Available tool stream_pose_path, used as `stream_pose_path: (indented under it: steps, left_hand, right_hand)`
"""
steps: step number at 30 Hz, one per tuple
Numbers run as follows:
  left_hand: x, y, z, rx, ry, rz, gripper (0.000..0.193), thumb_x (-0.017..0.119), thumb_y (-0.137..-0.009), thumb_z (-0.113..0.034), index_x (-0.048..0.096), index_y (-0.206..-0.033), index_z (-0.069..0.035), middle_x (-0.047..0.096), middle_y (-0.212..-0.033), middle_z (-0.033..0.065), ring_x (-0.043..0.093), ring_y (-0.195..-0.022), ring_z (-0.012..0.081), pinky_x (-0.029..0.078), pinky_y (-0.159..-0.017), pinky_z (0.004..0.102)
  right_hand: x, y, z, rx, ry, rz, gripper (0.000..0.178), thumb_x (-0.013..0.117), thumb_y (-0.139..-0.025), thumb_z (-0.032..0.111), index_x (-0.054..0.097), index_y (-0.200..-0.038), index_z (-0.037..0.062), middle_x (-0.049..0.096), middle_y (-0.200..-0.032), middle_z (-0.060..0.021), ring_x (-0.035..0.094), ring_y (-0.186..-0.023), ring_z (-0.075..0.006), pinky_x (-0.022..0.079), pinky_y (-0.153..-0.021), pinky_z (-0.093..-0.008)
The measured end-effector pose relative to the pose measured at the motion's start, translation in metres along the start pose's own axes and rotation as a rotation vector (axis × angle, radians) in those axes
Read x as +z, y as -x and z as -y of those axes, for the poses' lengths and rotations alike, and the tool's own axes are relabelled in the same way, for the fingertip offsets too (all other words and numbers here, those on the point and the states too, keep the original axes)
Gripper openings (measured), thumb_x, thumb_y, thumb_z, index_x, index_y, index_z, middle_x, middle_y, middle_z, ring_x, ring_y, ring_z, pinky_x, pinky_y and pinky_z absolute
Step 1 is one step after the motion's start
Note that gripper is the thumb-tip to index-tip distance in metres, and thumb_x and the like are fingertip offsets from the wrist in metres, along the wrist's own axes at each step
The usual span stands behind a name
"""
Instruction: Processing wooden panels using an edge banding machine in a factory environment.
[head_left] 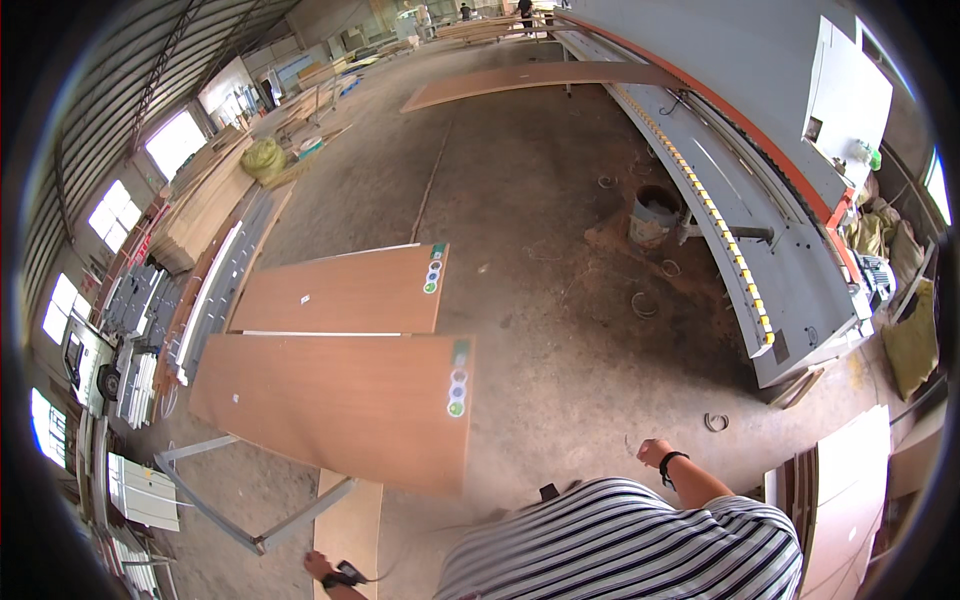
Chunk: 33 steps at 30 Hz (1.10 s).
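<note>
One large, brown, rectangular wood-look panel [330, 400] lies ahead of you and to your left, its long axis running left to right. A grey, angled metal frame [305, 515] shows under its near long edge, with the frame's corner pointing toward you. Your left hand [319, 566] is the nearer one: from it, the panel lies ahead, apart. Your right hand [656, 453] is well apart, beyond the right short edge. Whether either grip is wide or narrow, I cannot tell; neither touches the panel.
</note>
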<state>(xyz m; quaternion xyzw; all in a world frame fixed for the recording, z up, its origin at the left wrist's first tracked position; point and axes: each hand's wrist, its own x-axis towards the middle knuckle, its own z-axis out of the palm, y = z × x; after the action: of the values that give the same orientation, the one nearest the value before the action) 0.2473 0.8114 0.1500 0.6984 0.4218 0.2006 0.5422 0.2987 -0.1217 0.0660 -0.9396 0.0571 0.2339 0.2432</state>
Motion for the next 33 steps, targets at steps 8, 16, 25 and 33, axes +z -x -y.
stream_pose_path:
  steps: [8, 16, 25, 33]
  left_hand:
    - [-0.107, -0.068, -0.135, 0.306, -1.019, -0.747, 0.058, 0.058, -0.075, -0.043, 0.045, -0.118, -0.005, 0.055, -0.106, 0.0148, 0.052, -0.097, 0.0331, 0.043, -0.083, 0.0398]
    - [-0.190, -0.174, -0.125, -0.506, -0.665, 0.073, 0.089, 0.033, -0.075, -0.070, 0.028, -0.128, 0.002, 0.045, -0.119, 0.0205, 0.046, -0.108, 0.0279, 0.042, -0.082, 0.0370]
    - [-0.089, -0.179, -0.112, -0.315, -0.303, 0.109, 0.051, 0.050, -0.079, -0.043, 0.055, -0.094, 0.005, 0.057, -0.084, 0.0123, 0.054, -0.077, 0.0218, 0.043, -0.065, 0.0334]
    - [-0.021, -0.140, -0.078, -0.059, -0.344, -0.141, 0.051, 0.049, -0.079, -0.038, 0.055, -0.078, 0.013, 0.059, -0.074, 0.0208, 0.056, -0.065, 0.0330, 0.043, -0.059, 0.0408]
  right_hand:
    - [0.056, 0.035, 0.064, 0.259, -0.347, 0.275, 0.013, 0.059, -0.074, 0.020, 0.060, -0.076, 0.0063, 0.064, -0.070, -0.0045, 0.062, -0.061, -0.0134, 0.049, -0.056, -0.0264]
    - [0.029, 0.048, 0.262, 0.000, -0.366, 0.183, 0.005, 0.055, -0.075, 0.010, 0.056, -0.079, 0.0065, 0.060, -0.068, -0.0024, 0.060, -0.060, -0.0119, 0.047, -0.056, -0.0259]
    - [0.021, 0.076, 0.265, 0.122, -0.292, 0.235, 0.014, 0.058, -0.075, 0.024, 0.059, -0.075, 0.0095, 0.061, -0.062, -0.0033, 0.058, -0.054, -0.0126, 0.047, -0.054, -0.0268]
    - [0.048, 0.054, 0.162, 0.334, -0.109, 0.252, 0.026, 0.053, -0.075, 0.035, 0.061, -0.070, 0.0108, 0.062, -0.061, -0.0031, 0.061, -0.058, -0.0153, 0.048, -0.059, -0.0301]
